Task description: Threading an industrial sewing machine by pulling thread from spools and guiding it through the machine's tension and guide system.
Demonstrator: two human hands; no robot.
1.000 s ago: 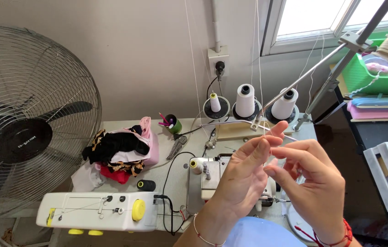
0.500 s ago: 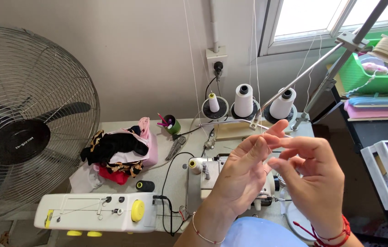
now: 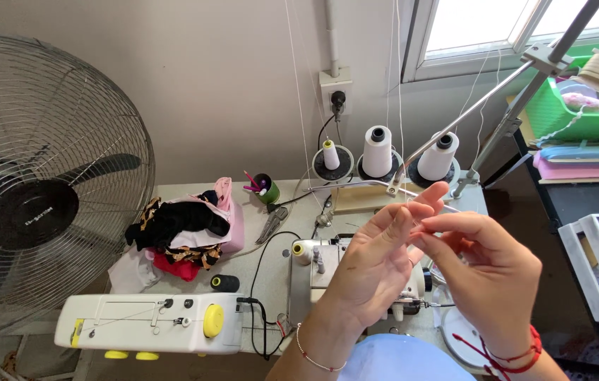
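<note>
Both hands meet at center right of the frame — left hand (image 3: 377,264) and right hand (image 3: 486,271) pinching a fine thread (image 3: 419,212) between fingertips, running upward, above the sewing machine (image 3: 356,275).

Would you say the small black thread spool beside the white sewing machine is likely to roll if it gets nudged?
Probably: the small black thread spool seems to lie on its side, so it may roll. It looks light. The black cable and white sewing machine nearby might stop it.
</note>
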